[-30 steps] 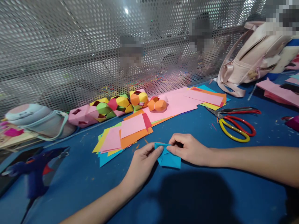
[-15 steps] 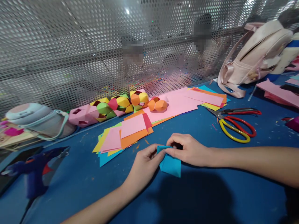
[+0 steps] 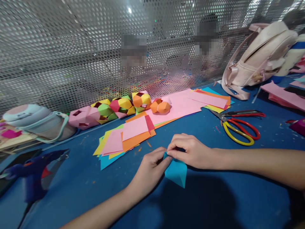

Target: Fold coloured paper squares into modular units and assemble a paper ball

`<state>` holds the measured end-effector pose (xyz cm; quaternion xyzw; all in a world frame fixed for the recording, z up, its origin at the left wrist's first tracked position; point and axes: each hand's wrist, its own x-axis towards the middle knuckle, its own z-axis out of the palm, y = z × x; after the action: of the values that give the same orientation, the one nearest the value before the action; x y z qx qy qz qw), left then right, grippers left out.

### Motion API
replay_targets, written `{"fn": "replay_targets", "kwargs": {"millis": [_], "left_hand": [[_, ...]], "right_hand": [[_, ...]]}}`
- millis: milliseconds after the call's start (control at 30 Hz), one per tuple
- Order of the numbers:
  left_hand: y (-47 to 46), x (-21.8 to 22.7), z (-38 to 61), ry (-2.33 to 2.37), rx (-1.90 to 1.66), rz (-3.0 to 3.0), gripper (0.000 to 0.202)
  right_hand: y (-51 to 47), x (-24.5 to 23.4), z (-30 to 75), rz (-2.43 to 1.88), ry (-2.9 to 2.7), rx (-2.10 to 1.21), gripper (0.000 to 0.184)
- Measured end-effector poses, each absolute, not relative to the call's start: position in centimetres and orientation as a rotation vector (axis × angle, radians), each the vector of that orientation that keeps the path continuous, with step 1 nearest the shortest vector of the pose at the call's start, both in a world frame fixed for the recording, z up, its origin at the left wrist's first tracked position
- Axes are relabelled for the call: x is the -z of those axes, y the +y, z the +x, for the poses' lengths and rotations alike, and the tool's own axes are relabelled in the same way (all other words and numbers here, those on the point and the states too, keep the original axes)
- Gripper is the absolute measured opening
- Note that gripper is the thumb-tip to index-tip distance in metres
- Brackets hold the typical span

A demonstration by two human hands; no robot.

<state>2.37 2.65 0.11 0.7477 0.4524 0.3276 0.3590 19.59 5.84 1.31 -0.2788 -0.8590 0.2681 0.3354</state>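
Note:
A folded piece of blue paper [image 3: 176, 173] is pinched between both hands above the blue table. My left hand [image 3: 152, 165] grips its upper left corner between thumb and fingers. Beside it, my right hand [image 3: 189, 149] pinches the top edge, fingertips almost touching those of the left. The lower part of the paper hangs down to a point. Just beyond the hands lie loose coloured paper sheets [image 3: 134, 128] in pink, orange, yellow and blue. Behind these, a row of folded paper balls [image 3: 105, 110] stands along the panel.
Scissors [image 3: 238, 132] with red and yellow handles lie to the right, with pliers [image 3: 247, 113] behind them. A blue glue gun [image 3: 33, 175] rests at left. A pale backpack [image 3: 264, 57] leans against the perforated metal panel [image 3: 95, 57]. People show dimly through it.
The blue paper has turned and its lower corner now hangs further down, more pointed. My right hand has shifted slightly left, closer over the left fingertips.

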Motion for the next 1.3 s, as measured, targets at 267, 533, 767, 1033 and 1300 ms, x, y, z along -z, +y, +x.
{"fn": "replay_targets", "kwargs": {"millis": [267,533,767,1033,1300], "left_hand": [[2.62,-0.06,2.38,1.17,-0.808,1.939,0.029],[2.88,-0.45,1.81,1.211,-0.824,1.687,0.024],[2.67,-0.37,1.97,1.246,-0.833,1.747,0.028],[2.63,-0.29,2.12,1.212,-0.823,1.891,0.028],[2.71,-0.64,2.41,1.149,-0.836,1.905,0.024]], "right_hand": [[5.83,-1.56,19.62,-0.723,-2.186,-0.91,0.011],[6.61,-1.13,19.88,-0.826,-2.107,-0.945,0.013],[6.71,-0.89,20.14,-0.779,-2.141,-0.929,0.015],[6.63,-1.17,20.12,-0.787,-2.185,-0.976,0.015],[6.21,-1.41,19.9,-0.746,-2.185,-0.815,0.012]]}}
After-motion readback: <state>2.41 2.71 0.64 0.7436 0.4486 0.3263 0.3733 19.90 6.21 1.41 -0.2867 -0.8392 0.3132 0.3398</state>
